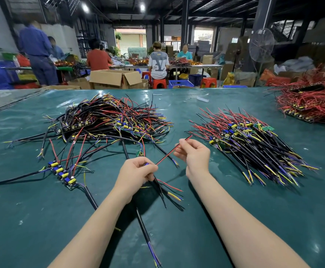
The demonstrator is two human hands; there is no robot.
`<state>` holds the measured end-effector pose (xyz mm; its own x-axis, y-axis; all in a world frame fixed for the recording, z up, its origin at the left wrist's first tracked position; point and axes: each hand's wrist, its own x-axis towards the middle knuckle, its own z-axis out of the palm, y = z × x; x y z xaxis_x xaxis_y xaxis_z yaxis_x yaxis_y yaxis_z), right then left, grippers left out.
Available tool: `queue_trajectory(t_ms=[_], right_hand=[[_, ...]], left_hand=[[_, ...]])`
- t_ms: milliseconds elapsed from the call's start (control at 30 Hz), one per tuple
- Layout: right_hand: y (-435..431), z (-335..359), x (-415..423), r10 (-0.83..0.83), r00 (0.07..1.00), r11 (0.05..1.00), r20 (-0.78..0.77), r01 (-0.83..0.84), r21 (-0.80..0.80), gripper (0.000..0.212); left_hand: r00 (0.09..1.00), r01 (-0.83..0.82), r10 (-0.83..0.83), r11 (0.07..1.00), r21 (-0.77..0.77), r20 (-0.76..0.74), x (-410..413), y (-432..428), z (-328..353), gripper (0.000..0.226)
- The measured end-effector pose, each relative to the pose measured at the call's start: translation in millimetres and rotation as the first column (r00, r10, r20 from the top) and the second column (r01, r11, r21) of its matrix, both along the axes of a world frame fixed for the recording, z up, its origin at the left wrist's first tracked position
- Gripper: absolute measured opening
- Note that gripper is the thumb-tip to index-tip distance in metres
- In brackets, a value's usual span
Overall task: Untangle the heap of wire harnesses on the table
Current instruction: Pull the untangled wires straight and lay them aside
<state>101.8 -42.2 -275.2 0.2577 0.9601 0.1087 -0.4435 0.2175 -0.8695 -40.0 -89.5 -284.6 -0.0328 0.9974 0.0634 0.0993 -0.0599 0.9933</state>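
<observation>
The only writing that can be read is a large "V" on the back of a grey-and-white shirt (158,63), worn by a person seated at a far table. The left grip (136,171) is a loose fist round one wire harness (166,156), with the fingers curled over its board end, where a blue part shows by the knuckles. Black leads with yellow and blue tips trail from under the fist toward the near edge. The right grip (194,153) is narrow: thumb and forefinger pinch the harness's thin red-and-black pair. That pair slants up from the left fist, through the pinch and a little beyond it.

Both grips are over the green-covered bench (42,219), between two piles. To the left lies the tangled heap (109,120), with black, red, yellow and blue wires crossing every way over boards that carry yellow and blue parts. To the right lies a combed pile (254,144), its black leads running side by side. A strip of joined boards (63,175) lies left of the left grip. A red-wired heap (312,103) sits at the far right.
</observation>
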Motion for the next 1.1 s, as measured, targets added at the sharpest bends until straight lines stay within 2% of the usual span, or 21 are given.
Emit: queue_trajectory(t_ms=[100,167,267,400,567,700,767,833,933,1033,1100], right_hand=[[3.1,0.6,7.1,0.068,0.995,0.995,-0.078,-0.073,-0.071,0.030],[4.0,-0.9,8.5,0.050,0.995,0.994,-0.081,-0.057,-0.089,0.029],[6.1,-1.2,9.5,-0.050,0.998,0.998,-0.025,0.049,-0.044,0.022],[5.5,0.9,11.0,-0.105,0.993,0.994,-0.055,0.105,-0.002,0.023],[5.3,4.8,11.2,-0.041,0.954,0.992,-0.295,0.004,-0.126,0.022],[7.4,4.5,17.2,-0.026,0.895,0.960,-0.445,-0.102,-0.261,0.025],[7.4,3.5,20.5,-0.002,0.884,0.945,-0.467,-0.152,-0.291,0.022],[8.3,4.6,23.8,0.037,0.890,0.933,-0.454,-0.194,-0.304,0.021],[10.0,5.4,24.4,0.080,0.905,0.920,-0.417,-0.229,-0.319,0.022],[11.4,2.8,23.0,0.082,0.918,0.926,-0.387,-0.214,-0.310,0.025],[11.3,2.0,22.5,0.083,0.926,0.936,-0.369,-0.200,-0.290,0.029]], left_hand=[[0.997,0.074,-0.075,0.997,-0.035,-0.028,-1.9,-1.0,1.1,0.027],[0.995,0.098,-0.098,0.995,-0.030,-0.023,-2.0,-1.4,1.5,0.027],[0.999,0.049,-0.050,0.999,-0.008,-0.016,-1.4,-0.7,1.1,0.028],[0.995,-0.036,0.037,0.999,0.011,-0.098,1.5,1.3,-1.4,0.028],[0.991,-0.011,0.016,0.999,0.043,-0.130,2.6,-0.8,-1.3,0.027],[0.972,0.178,-0.176,0.984,-0.002,-0.155,-0.6,-4.1,1.6,0.024],[0.954,0.279,-0.284,0.958,-0.058,-0.100,-2.4,-6.1,5.7,0.016],[0.924,0.381,-0.381,0.917,-0.119,0.026,-4.3,-7.4,9.4,0.002],[0.860,0.506,-0.483,0.851,-0.144,0.164,-10.2,-6.1,11.9,0.025],[0.824,0.544,-0.501,0.830,-0.124,0.264,-15.1,-7.1,13.8,0.021],[0.825,0.514,-0.464,0.853,-0.089,0.322,-17.2,-7.2,14.8,0.022]])
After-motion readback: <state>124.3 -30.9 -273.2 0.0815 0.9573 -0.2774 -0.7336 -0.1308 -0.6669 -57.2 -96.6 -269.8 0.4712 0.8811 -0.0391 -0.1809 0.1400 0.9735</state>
